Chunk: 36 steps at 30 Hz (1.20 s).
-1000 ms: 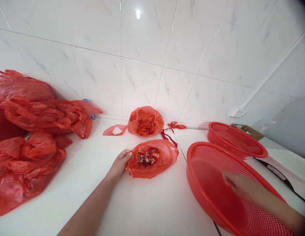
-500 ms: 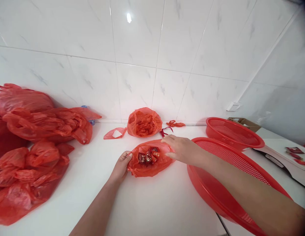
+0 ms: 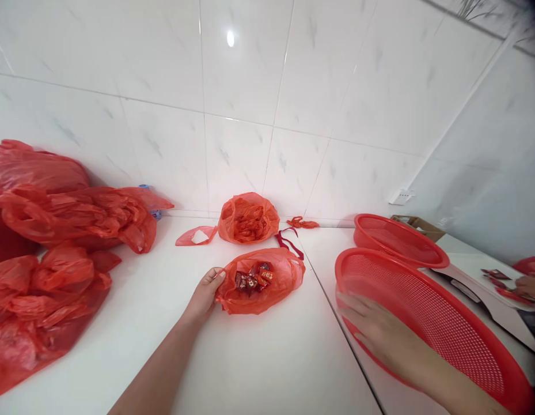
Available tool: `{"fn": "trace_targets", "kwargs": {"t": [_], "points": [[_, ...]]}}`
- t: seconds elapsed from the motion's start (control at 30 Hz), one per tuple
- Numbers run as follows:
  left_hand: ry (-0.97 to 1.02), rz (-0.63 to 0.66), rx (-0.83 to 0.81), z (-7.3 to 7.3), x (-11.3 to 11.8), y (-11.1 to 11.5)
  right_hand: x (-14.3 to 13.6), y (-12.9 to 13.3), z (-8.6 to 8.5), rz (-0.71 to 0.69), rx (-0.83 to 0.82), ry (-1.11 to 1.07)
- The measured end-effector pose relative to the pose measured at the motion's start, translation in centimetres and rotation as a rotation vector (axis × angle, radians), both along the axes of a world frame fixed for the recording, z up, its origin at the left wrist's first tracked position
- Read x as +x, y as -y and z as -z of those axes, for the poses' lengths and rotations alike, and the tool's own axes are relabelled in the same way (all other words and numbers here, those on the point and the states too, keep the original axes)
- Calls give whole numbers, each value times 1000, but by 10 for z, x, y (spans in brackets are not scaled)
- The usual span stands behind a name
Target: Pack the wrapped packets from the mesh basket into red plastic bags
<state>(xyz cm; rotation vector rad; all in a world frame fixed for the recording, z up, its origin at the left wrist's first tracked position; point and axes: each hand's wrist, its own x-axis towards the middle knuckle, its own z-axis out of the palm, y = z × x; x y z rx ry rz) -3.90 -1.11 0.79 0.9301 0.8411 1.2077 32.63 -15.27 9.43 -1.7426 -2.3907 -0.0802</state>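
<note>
An open red plastic bag (image 3: 284,276) lies on the white table, with several small red wrapped packets (image 3: 252,280) inside it. My left hand (image 3: 209,288) pinches the bag's left edge between thumb and fingers. Over the near left part of the large red perforated basket (image 3: 448,323) is my right hand (image 3: 375,328), its fingers stretched out and slightly blurred, with nothing seen in them.
Full red bags (image 3: 46,300) are heaped at the left. By the wall stand a bag of crumpled red plastic (image 3: 249,222) and a dark red ribbon (image 3: 292,242). A smaller red basket (image 3: 401,239) is behind the large one. Another person's hand (image 3: 530,285) shows at the far right.
My right hand has left the bag's right edge and moved right and down to the large basket. My left hand still holds the bag. The view has shifted, and the other person's hand has appeared.
</note>
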Motion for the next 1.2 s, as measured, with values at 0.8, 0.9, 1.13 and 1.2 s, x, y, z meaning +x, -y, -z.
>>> {"fn": "trace_targets", "kwargs": {"t": [0.8,0.9,1.13,1.2], "points": [[-283,-556,490,-129,-7,17,-79,-123,-63,127,237,-1333],[-308,-577,594,-163,-6,13,-75,-120,-77,50,190,-1663],[-375,-549,622,-200,0,23,-71,-115,-75,-114,-62,-1878],[-305,-506,632,-202,0,31,-72,-110,-74,-227,-46,-1884]]}}
